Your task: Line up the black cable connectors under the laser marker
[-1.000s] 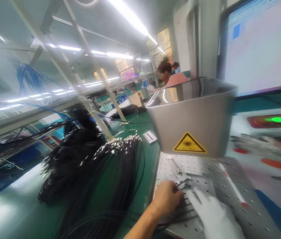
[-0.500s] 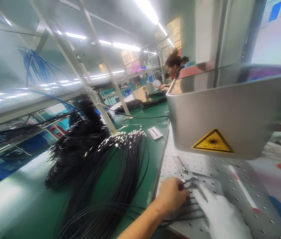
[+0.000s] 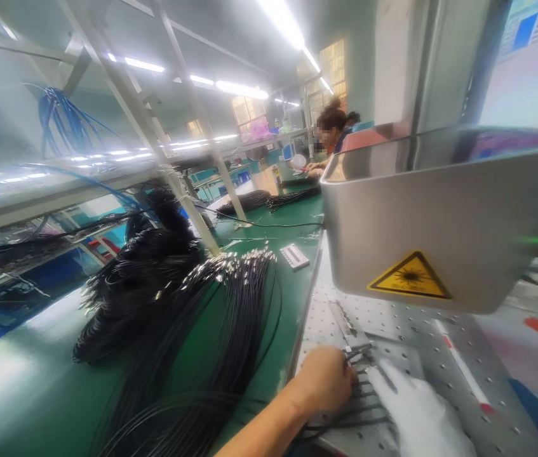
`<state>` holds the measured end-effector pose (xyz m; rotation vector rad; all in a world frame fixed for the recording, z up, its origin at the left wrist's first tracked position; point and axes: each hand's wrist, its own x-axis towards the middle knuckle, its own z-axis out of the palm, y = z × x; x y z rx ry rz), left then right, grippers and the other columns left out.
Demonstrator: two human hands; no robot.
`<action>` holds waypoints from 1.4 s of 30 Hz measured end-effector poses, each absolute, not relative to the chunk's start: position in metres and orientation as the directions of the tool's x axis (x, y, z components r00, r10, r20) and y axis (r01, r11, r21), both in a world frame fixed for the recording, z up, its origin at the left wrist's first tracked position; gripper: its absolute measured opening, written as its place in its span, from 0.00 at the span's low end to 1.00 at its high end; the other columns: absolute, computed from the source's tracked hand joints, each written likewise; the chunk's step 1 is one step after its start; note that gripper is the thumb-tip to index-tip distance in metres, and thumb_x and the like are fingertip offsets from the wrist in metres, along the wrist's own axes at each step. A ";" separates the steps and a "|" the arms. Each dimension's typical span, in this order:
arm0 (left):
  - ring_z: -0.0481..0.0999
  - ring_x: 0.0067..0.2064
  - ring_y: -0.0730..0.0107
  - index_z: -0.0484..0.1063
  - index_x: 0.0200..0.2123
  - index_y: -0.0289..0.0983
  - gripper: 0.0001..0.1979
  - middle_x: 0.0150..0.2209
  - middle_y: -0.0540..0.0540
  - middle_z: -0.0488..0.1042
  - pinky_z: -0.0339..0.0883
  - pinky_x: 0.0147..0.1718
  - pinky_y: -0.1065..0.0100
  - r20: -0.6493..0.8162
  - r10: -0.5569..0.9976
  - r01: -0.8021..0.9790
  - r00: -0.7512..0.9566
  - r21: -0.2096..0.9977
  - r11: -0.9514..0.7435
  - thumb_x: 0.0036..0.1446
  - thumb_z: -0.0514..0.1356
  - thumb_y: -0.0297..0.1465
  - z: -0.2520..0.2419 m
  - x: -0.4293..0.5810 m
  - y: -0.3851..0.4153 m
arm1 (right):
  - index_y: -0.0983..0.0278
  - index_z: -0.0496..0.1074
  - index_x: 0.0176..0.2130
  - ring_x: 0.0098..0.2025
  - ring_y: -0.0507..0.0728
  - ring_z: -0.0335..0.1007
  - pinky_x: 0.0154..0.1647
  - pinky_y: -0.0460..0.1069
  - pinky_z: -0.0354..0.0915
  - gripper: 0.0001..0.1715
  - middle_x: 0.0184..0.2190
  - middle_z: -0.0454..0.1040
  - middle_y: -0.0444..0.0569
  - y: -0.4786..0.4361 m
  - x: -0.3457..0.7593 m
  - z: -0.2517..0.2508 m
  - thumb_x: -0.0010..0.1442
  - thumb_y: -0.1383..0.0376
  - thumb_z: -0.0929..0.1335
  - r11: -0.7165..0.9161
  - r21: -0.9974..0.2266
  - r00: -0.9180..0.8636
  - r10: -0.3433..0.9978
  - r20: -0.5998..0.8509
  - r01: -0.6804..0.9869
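**A:** Both hands are down on the perforated metal plate [image 3: 392, 327], right at the bottom of the view. The bare left hand [image 3: 323, 381] sits curled, knuckles up, over a row of thin black cables [image 3: 361, 397] laid side by side across the plate.

**B:** Is it gripping them?

**A:** Fingers are folded together over the cable ends, pressing there, but whether they pinch one cable I cannot tell; the fingertips are hidden under the hand. The right hand [image 3: 416, 416], in a white glove, lies flat and spread, palm down on the same cables, just beside the left hand. Nothing is clamped in it.

**B:** And where do the cables run?

**A:** Their tips point at a small metal fixture [image 3: 357, 349] just in front of the left knuckles, and they trail off the plate's near edge towards the green bench [image 3: 25, 393].

**B:** What's above?

**A:** A steel hood [image 3: 440, 216] hangs over the plate, yellow laser warning sticker [image 3: 409, 277] on its face. A white rod with a red band [image 3: 462, 365] lies on the plate to the right. Left of the plate, a big heap of black cables with silver ends [image 3: 178, 304] covers the bench, and a small white block [image 3: 295, 256] sits behind it. Far back, another person [image 3: 330, 130] works at the bench.
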<state>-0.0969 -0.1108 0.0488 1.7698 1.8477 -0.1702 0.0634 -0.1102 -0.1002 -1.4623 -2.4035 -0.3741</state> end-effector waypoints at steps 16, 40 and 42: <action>0.79 0.51 0.41 0.77 0.44 0.30 0.21 0.46 0.27 0.79 0.67 0.42 0.58 -0.444 0.895 0.965 0.033 0.247 0.087 0.65 0.47 0.33 0.038 -0.088 -0.113 | 0.54 0.81 0.42 0.25 0.52 0.63 0.28 0.44 0.54 0.11 0.27 0.74 0.51 -0.110 0.056 -0.101 0.61 0.63 0.69 0.324 -0.075 -0.256 0.851 0.459 0.943; 0.65 0.30 0.69 0.73 0.28 0.35 0.10 0.24 0.49 0.68 0.55 0.30 0.68 -0.512 0.859 0.873 -0.008 0.416 0.255 0.56 0.53 0.28 0.043 -0.096 -0.104 | 0.59 0.81 0.44 0.25 0.55 0.68 0.28 0.45 0.58 0.14 0.23 0.70 0.52 -0.109 0.048 -0.090 0.65 0.60 0.66 0.224 -0.236 -0.108 0.900 0.422 0.946; 0.61 0.28 0.72 0.70 0.26 0.36 0.08 0.22 0.53 0.61 0.53 0.30 0.68 -0.489 0.872 0.837 -0.022 0.469 0.284 0.55 0.53 0.28 0.038 -0.097 -0.104 | 0.59 0.81 0.44 0.24 0.55 0.68 0.27 0.45 0.58 0.14 0.22 0.69 0.52 -0.108 0.047 -0.089 0.64 0.60 0.67 0.216 -0.229 -0.097 0.893 0.440 0.949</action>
